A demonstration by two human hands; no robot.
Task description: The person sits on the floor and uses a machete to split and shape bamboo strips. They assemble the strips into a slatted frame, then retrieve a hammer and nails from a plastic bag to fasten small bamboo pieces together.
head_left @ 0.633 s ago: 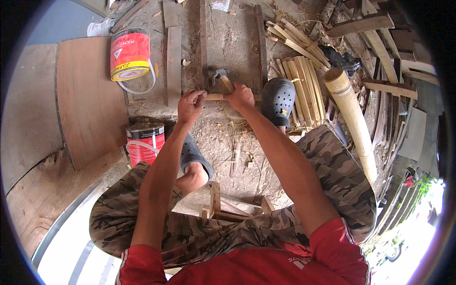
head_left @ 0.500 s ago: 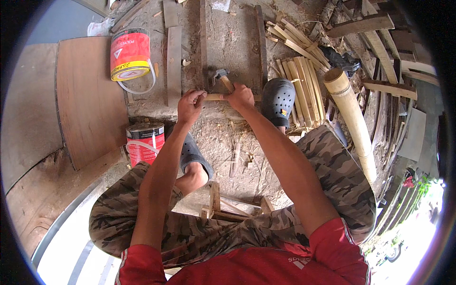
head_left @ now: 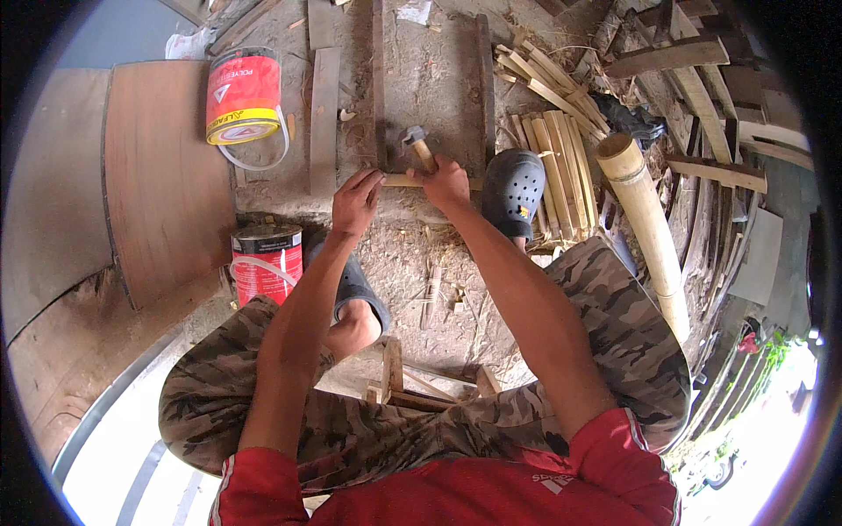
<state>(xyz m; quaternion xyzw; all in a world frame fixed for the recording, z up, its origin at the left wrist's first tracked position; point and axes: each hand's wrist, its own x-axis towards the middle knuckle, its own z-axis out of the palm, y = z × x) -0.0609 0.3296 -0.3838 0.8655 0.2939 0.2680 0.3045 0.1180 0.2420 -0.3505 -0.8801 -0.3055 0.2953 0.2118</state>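
My right hand (head_left: 445, 182) is wrapped round the wooden handle of a claw hammer (head_left: 423, 151), whose metal head points away from me. Beneath it, a narrow wooden strip (head_left: 402, 180) lies crosswise over two long dark wooden rails, the left rail (head_left: 379, 88) and the right rail (head_left: 484, 88). My left hand (head_left: 356, 202) is at the strip's left end, over the left rail, with thumb and fingertips pinched together. Whatever is between those fingertips is too small to make out. The hammer head is to the right of the left fingertips, apart from them.
Two red cans, a far one (head_left: 243, 92) and a near one (head_left: 267, 279), stand on the left by plywood sheets (head_left: 167, 175). Right of my dark clog (head_left: 513, 188) lie stacked wooden strips (head_left: 561, 175) and a bamboo pole (head_left: 647, 228). A flat board (head_left: 324, 114) lies left of the rails.
The hammer head has shifted slightly right, away from my left fingers. My left hand has turned a little and stays at the strip's end.
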